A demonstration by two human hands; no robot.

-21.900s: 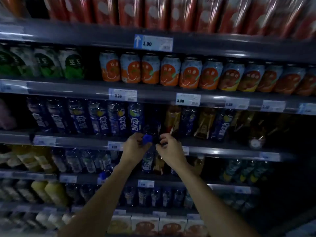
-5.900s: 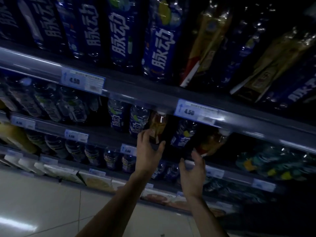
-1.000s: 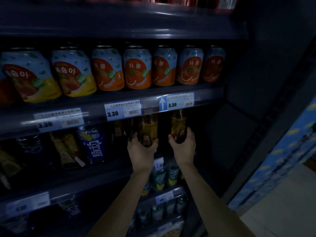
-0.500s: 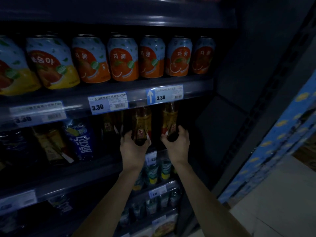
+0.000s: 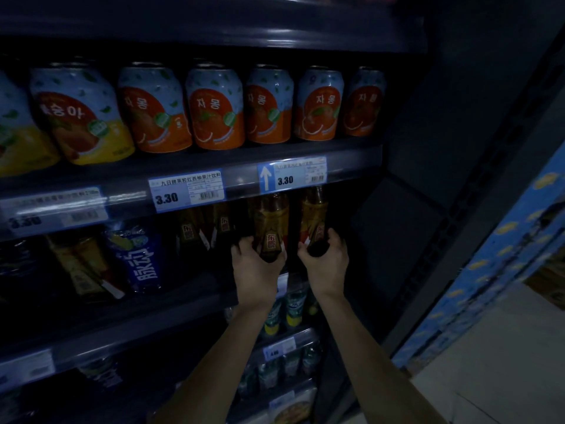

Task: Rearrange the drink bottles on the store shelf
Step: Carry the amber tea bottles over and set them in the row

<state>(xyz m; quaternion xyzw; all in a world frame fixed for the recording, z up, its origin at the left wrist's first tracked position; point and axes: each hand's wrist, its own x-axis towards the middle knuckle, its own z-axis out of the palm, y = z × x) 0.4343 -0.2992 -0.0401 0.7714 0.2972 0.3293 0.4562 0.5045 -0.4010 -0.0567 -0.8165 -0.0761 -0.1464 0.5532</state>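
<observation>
Two amber drink bottles with gold and red labels stand upright at the right end of the middle shelf [image 5: 171, 304]. My left hand [image 5: 255, 270] grips the base of the left amber bottle [image 5: 270, 226]. My right hand [image 5: 325, 264] grips the base of the right amber bottle [image 5: 313, 218]. The bottle tops are hidden behind the shelf rail with the 3.30 price tag [image 5: 292, 175]. More of the same amber bottles [image 5: 203, 229] stand just left of my hands, and a blue bottle [image 5: 142, 258] leans further left.
A row of orange and yellow juice cans [image 5: 214, 108] fills the shelf above. Green-labelled bottles [image 5: 293, 304] stand on the lower shelves under my hands. The dark side panel of the shelf unit [image 5: 397, 234] is right of the bottles. A blue patterned display [image 5: 504, 255] and light floor lie further right.
Since a second ago the view has drifted slightly; both hands stay on the two amber bottles at the shelf's right end, with the bottles barely shifted.
</observation>
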